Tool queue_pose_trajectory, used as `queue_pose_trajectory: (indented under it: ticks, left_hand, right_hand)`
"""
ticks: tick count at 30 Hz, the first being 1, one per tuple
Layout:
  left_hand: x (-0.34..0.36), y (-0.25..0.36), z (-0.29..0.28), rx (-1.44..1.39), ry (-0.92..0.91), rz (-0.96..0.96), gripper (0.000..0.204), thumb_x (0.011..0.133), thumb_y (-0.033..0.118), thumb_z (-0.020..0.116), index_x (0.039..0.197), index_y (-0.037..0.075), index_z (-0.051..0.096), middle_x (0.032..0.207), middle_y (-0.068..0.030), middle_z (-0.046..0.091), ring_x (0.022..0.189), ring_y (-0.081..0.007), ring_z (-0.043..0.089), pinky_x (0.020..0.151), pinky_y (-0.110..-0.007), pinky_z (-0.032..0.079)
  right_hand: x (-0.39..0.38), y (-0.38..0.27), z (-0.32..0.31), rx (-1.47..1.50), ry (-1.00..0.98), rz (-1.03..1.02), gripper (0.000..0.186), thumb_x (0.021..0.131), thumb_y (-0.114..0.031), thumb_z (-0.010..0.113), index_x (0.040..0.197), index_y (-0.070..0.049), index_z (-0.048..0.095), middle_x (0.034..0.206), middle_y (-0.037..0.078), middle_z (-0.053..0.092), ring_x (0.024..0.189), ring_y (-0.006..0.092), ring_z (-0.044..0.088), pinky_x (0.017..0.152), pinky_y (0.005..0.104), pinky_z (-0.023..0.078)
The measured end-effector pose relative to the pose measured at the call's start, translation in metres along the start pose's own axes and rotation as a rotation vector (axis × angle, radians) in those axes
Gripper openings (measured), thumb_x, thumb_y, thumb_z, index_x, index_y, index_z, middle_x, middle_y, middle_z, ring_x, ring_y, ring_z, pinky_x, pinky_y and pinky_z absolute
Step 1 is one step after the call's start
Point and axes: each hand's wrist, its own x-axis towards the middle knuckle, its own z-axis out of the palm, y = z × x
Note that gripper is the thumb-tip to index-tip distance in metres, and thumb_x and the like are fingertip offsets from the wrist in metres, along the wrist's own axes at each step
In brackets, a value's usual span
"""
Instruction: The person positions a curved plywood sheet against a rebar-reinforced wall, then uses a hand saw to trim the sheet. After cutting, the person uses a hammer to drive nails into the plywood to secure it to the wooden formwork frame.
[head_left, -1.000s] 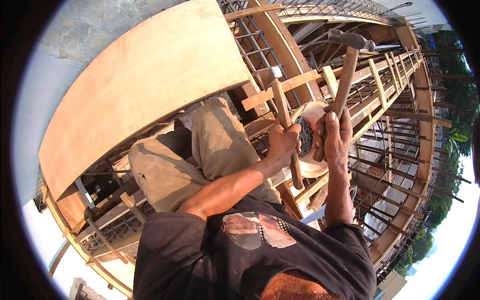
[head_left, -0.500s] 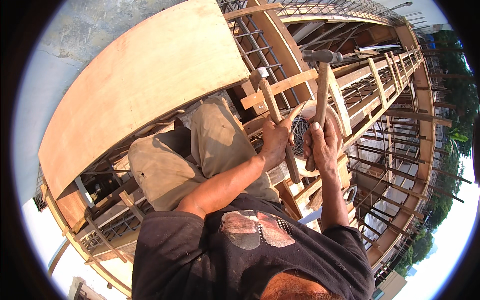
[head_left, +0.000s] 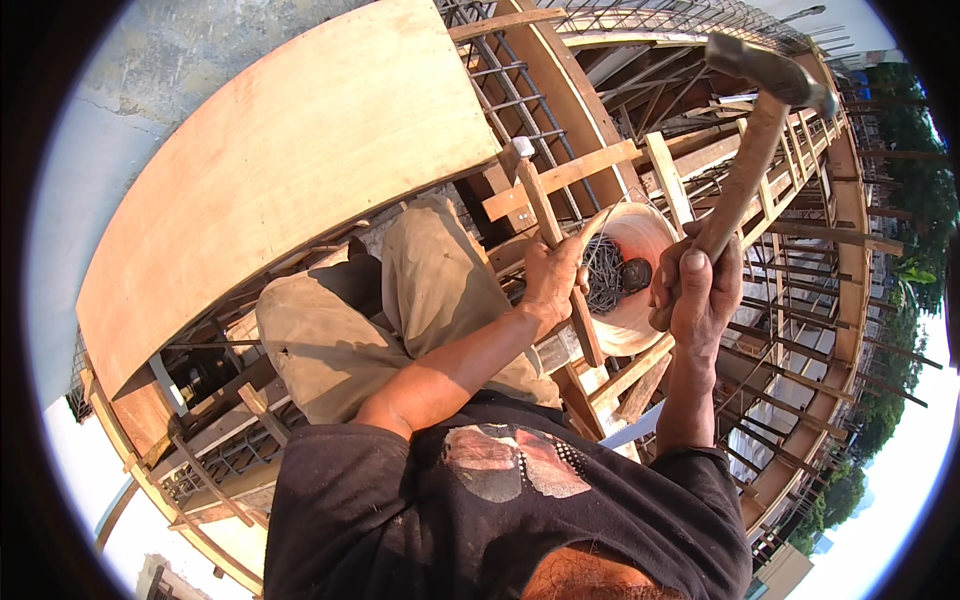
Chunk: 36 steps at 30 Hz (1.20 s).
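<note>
My right hand (head_left: 700,300) grips the wooden handle of a hammer (head_left: 775,80), its dark steel head raised at the upper right. My left hand (head_left: 550,280) is closed round another wooden-handled tool (head_left: 537,195), upright, with a small pale metal head. Beside both hands is a round pale bucket (head_left: 625,330) containing many nails (head_left: 603,280) and a dark round object (head_left: 637,273). My bent legs (head_left: 430,280), in khaki trousers, are just left of the left hand.
A large plywood sheet (head_left: 270,160) lies at upper left beside a grey concrete surface (head_left: 200,50). Rebar cages (head_left: 500,90) and timber formwork (head_left: 560,170) run above the hands. Open framing with many battens (head_left: 800,330) extends along the right, with gaps between members and trees (head_left: 890,150) beyond.
Since half a second ago my right hand has swung the hammer up and to the right, away from the other tool. My left hand shifted slightly left earlier and now stays nearly still.
</note>
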Motion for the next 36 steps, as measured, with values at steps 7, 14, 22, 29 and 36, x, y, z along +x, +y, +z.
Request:
queue_pose_trajectory:
  ticks: [7, 14, 22, 29, 36]
  left_hand:
    - [0.009, -0.011, -0.004, -0.018, -0.054, 0.009, 0.015, 0.091, 0.013, 0.066, 0.095, 0.012, 0.052, 0.071, -0.0018, 0.053, 0.048, -0.0134, 0.050, 0.043, -0.031, 0.043]
    - [0.001, -0.004, -0.003, -0.007, -0.104, 0.015, 0.011, 0.093, 0.010, 0.062, 0.086, 0.008, 0.055, 0.069, -0.0021, 0.056, 0.050, -0.0120, 0.055, 0.042, -0.027, 0.044]
    - [-0.033, 0.023, 0.035, 0.044, -0.124, 0.060, 0.015, 0.089, 0.002, 0.062, 0.095, 0.008, 0.050, 0.065, -0.0019, 0.052, 0.048, -0.0128, 0.054, 0.042, -0.027, 0.044]
    - [0.009, 0.013, 0.012, 0.045, 0.019, 0.071, 0.015, 0.090, 0.007, 0.060, 0.098, 0.007, 0.047, 0.065, -0.0022, 0.052, 0.045, -0.0130, 0.051, 0.040, -0.029, 0.044]
    - [0.016, 0.007, 0.004, 0.011, -0.022, 0.165, 0.018, 0.090, 0.007, 0.062, 0.098, 0.004, 0.047, 0.062, -0.0039, 0.052, 0.043, -0.0129, 0.050, 0.036, -0.030, 0.043]
  right_hand:
    - [0.014, 0.069, 0.014, -0.312, -0.162, -0.076, 0.048, 0.102, -0.045, 0.061, 0.107, 0.001, 0.047, 0.067, 0.016, 0.061, 0.054, 0.0263, 0.061, 0.050, 0.0396, 0.051]
    - [-0.003, 0.067, 0.025, -0.327, -0.230, 0.353, 0.033, 0.105, -0.032, 0.058, 0.112, 0.000, 0.055, 0.071, 0.014, 0.065, 0.063, 0.0207, 0.066, 0.056, 0.0348, 0.050]
    - [-0.007, 0.051, 0.008, -0.007, -0.064, 0.317, 0.027, 0.109, -0.030, 0.052, 0.111, -0.003, 0.052, 0.068, -0.002, 0.053, 0.050, 0.0046, 0.048, 0.044, 0.0209, 0.038]
    - [-0.020, 0.067, 0.016, 0.087, -0.081, 0.452, 0.026, 0.109, -0.029, 0.052, 0.107, -0.003, 0.052, 0.068, -0.001, 0.053, 0.048, 0.0057, 0.048, 0.042, 0.0219, 0.038]
    - [-0.024, 0.067, 0.016, 0.081, -0.094, 0.472, 0.030, 0.109, -0.030, 0.052, 0.109, -0.001, 0.051, 0.069, -0.001, 0.053, 0.049, 0.0060, 0.049, 0.042, 0.0223, 0.039]
